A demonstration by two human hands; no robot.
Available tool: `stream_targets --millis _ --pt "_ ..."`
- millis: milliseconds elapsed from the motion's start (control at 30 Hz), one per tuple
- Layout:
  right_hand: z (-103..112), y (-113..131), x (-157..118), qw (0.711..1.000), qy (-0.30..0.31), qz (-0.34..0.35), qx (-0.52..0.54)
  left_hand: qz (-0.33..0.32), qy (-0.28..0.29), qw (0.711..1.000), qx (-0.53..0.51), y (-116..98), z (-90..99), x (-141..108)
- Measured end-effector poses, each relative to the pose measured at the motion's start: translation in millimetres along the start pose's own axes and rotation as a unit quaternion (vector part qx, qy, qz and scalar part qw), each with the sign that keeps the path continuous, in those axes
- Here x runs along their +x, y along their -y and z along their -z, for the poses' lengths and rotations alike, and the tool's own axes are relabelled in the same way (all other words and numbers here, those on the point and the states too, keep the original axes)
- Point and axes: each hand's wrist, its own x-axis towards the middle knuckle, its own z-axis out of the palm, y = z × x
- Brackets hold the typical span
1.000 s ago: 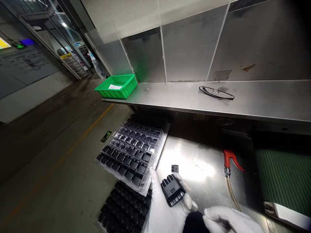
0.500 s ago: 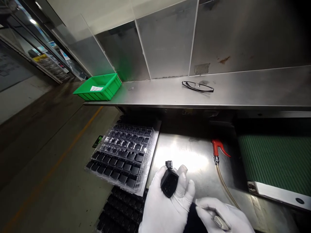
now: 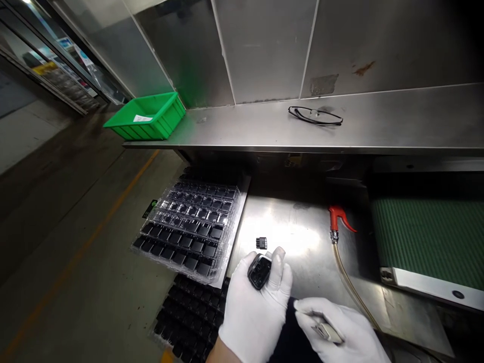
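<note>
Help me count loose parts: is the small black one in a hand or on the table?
On the table. The small part lies on it beyond the left hand, which holds a larger black part.

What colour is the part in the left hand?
The part is black, best seen in the head view.

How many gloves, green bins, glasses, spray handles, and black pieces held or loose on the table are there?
Left glove, right glove: 2
Green bin: 1
Glasses: 1 pair
Red spray handle: 1
Held black piece, loose black piece: 2
Total: 7
</note>
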Motion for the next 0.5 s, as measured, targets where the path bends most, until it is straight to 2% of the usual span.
stream_targets --millis 100,200,267,333,400,433,500 --pt "-3.5 0.9 2.3 1.0 0.005 0.007 -0.004 0.025 0.0 0.999 -0.045 7.3 -3.3 5.2" --pt "-7.3 -0.2 2.4 1.0 0.016 0.0 -0.005 0.062 0.003 0.986 -0.154 18.4 -5.6 11.0" --pt "-9.3 -1.4 1.0 1.0 0.027 -0.013 -0.001 0.113 0.001 0.956 -0.271 25.5 -5.5 13.7" --pt "-11.1 -1.7 -0.6 0.999 0.035 -0.031 0.009 0.176 -0.009 0.906 -0.386 29.6 -4.6 14.6" --pt "-12.5 -1.0 -1.6 0.998 0.037 -0.044 0.022 0.212 -0.015 0.868 -0.448 30.5 -4.0 14.1" --pt "-13.0 -0.5 -1.8 0.998 0.039 -0.05 0.026 0.215 -0.014 0.864 -0.454 30.5 -4.0 13.9" --pt "-13.2 -0.6 -2.7 0.997 0.04 -0.059 0.029 0.198 -0.004 0.879 -0.433 33.0 -5.1 15.3"
